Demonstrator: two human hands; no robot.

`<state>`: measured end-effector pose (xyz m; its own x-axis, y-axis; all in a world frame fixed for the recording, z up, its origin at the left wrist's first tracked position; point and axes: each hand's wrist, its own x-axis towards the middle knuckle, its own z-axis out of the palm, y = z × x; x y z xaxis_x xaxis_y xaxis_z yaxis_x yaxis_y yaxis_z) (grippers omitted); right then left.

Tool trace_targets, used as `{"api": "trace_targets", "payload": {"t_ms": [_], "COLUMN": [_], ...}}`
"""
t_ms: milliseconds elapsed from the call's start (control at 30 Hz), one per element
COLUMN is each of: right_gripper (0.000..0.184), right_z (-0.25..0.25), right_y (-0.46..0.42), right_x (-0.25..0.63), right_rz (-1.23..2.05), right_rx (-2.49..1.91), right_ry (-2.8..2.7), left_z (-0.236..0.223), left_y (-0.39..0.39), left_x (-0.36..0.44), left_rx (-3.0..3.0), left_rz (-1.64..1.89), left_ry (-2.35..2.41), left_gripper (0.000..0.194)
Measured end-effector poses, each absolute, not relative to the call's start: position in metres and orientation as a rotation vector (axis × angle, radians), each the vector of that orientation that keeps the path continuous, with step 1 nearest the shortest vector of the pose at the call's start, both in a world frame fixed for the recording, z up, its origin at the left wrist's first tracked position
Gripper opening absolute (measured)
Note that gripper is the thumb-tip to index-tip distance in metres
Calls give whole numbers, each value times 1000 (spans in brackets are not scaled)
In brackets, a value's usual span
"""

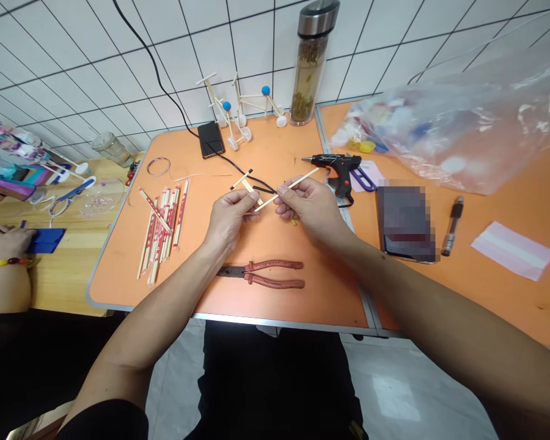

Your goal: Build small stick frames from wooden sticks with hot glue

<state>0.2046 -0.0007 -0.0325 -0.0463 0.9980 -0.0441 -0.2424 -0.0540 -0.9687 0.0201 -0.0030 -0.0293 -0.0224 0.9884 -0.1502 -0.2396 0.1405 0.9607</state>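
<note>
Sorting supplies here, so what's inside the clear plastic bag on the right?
The bag holds round yellow, blue and white caps, bunched toward its left end; glare and plastic folds hide the rest of its contents.

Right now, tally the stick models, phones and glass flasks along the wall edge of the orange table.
Stick models: 2
Phone: 1
Glass flask: 1
Total: 4

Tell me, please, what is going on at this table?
A person's left hand holds a small frame of wooden sticks, while the right hand holds a thin stick close to it. Red-handled pliers lie below the hands, a black hot glue gun to the right, and wrapped sticks to the left.
</note>
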Motion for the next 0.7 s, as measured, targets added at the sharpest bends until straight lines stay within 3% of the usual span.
{"api": "trace_targets", "payload": {"t_ms": [700], "right_gripper": [65], "right_z": [-46], "right_y": [2], "right_x": [204], "right_rz": [1434], "right_rx": [-1017], "right_ry": [-1018], "left_z": [-30], "left_y": [-4], "left_x": [19], "left_rx": [959], "left_rz": [1225], "left_ry": [1120], "left_gripper": [49]}}
